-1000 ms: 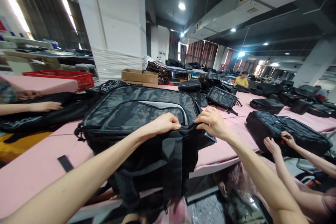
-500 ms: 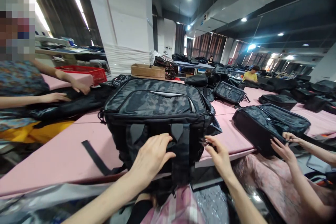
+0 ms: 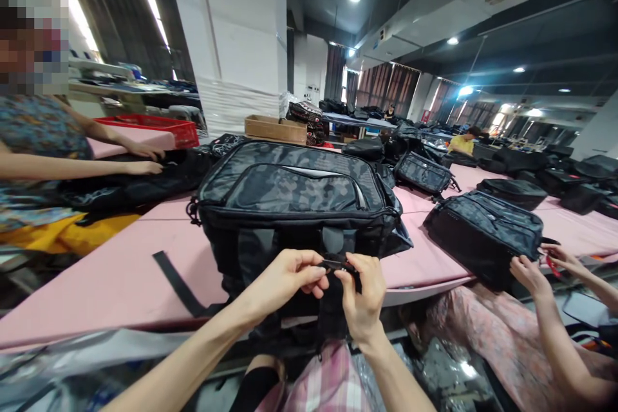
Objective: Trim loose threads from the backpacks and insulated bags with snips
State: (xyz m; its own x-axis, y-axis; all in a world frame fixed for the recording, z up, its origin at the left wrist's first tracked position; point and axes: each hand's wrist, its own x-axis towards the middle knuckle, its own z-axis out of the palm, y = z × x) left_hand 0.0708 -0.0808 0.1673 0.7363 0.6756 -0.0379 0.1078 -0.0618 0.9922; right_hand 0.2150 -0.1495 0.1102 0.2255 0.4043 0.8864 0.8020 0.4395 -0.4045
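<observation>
A black and grey camouflage backpack (image 3: 290,190) lies in front of me with its zipped face up. Its near side, with dark straps, faces me. My left hand (image 3: 290,275) is in front of that side, thumb and fingers pinching one end of a small dark piece (image 3: 335,264). The other end is pinched by my right hand (image 3: 364,293). Whether this piece is a buckle or a strap end is too small to tell. A loose black strap (image 3: 176,283) lies to the left of the backpack.
Beneath the bags is a pink-covered table (image 3: 120,290). At right, a co-worker's hands (image 3: 531,273) touch another camouflage backpack (image 3: 487,232). On the left a person handles black fabric (image 3: 125,187) near a red crate (image 3: 164,129). A cardboard box (image 3: 275,129) stands behind.
My right hand has come left from the backpack's right corner to meet my left hand. My left fingers have closed, and both hands now pinch the small dark piece.
</observation>
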